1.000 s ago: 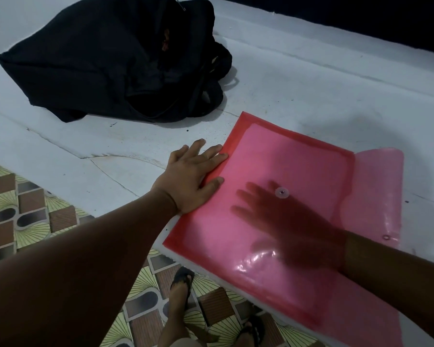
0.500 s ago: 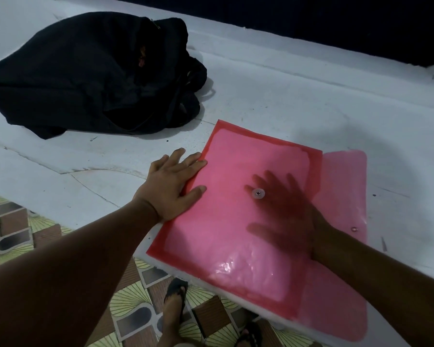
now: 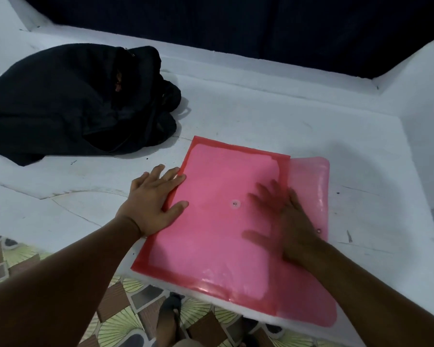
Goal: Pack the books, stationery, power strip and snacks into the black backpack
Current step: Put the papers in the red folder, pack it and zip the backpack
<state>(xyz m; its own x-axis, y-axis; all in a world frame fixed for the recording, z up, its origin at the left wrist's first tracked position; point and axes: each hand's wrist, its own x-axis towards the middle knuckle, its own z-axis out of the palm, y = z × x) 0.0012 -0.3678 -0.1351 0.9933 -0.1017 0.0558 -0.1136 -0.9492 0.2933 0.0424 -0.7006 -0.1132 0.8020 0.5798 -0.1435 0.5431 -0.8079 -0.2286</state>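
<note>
A pink translucent snap-button folder (image 3: 211, 241) lies flat at the near edge of the white ledge (image 3: 273, 113), with its flap (image 3: 311, 181) open to the right. My left hand (image 3: 153, 204) lies flat and open on the folder's left edge. My right hand (image 3: 293, 231) sits at the folder's mouth with its fingers spread. Those fingers are blurred and show pink through the plastic, so they are inside the folder. The black backpack (image 3: 60, 103) lies slumped at the back left, apart from both hands.
The ledge's near edge runs under the folder, and part of the folder overhangs it. Below are the patterned floor tiles (image 3: 125, 311) and my sandalled foot (image 3: 169, 319). A dark wall runs along the back, and a white wall rises at the right.
My right hand has slid to the right, from deep inside the folder towards its mouth. My left hand stays pressed on the left edge. The view has tilted up.
</note>
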